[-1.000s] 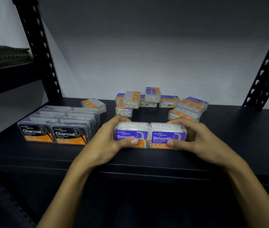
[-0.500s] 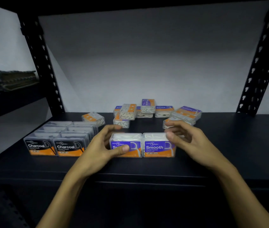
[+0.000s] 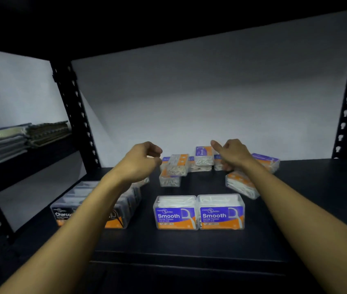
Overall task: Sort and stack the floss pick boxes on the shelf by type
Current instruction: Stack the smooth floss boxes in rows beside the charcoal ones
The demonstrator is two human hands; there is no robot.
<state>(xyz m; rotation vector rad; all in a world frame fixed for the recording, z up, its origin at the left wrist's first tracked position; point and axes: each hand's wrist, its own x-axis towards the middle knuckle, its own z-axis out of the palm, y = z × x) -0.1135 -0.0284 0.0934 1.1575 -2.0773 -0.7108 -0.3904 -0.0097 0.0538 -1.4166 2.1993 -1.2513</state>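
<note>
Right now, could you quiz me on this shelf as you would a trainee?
1. True or false: the two Smooth boxes stand side by side, touching, at the shelf's front.
2. Which hand hovers nearer the Charcoal boxes? A) left hand B) right hand
3. Fill in: the loose boxes at the back lie in a ____, not a neat stack.

Key
1. True. Labels face forward and neither hand touches them.
2. A. The left forearm crosses over the Charcoal group.
3. Jumble. Several lie tilted or on top of each other.
</note>
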